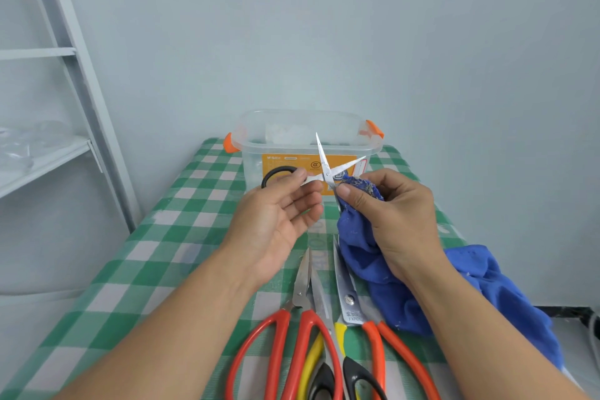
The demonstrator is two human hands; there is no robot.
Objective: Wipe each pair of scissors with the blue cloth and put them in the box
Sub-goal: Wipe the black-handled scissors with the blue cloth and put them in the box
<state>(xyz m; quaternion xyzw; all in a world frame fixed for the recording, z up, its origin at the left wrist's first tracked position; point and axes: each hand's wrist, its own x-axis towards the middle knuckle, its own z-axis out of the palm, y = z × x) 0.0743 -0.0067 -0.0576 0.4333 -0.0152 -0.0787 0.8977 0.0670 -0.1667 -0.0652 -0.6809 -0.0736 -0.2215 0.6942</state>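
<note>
Checked tablecloth [181, 204]; left hand [276, 221] grips slim steel scissors [326, 169]; right hand [393, 214] grips crumpled blue cloth [367, 256].

A table covered with a green and white checked cloth [181, 221] stood against a plain pale wall [324, 26]. To the left, a white metal shelf [42, 153] held something clear and blurred.
</note>
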